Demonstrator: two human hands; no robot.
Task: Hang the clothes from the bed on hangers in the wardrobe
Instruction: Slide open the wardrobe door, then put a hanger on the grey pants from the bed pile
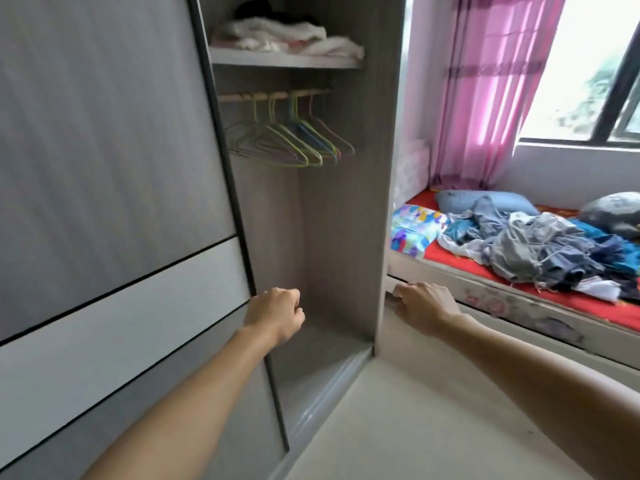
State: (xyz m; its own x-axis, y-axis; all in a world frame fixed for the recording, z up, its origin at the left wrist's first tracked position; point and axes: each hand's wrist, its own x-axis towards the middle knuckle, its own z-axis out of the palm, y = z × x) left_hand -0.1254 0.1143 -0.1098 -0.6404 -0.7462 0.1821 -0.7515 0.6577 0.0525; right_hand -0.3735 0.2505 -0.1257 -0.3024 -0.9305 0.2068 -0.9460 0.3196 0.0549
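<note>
The wardrobe (339,209) stands open in the middle of the view. Several empty wire hangers (291,140), green, blue and pink, hang on its wooden rail (242,97). On the bed (519,306) at the right lies a heap of blue, grey and white clothes (540,247) on a red sheet. My left hand (275,315) is low in front of the wardrobe opening, fingers curled, holding nothing. My right hand (424,308) is beside the wardrobe's right wall, near the bed's corner, fingers curled and holding nothing.
The grey sliding door (114,209) covers the wardrobe's left half. Folded laundry (287,36) lies on the upper shelf. A pink curtain (485,91) and a window (595,71) are behind the bed. A blue pillow (485,200) and a colourful cushion (414,230) lie at the bed's head. Pale floor (433,427) lies below.
</note>
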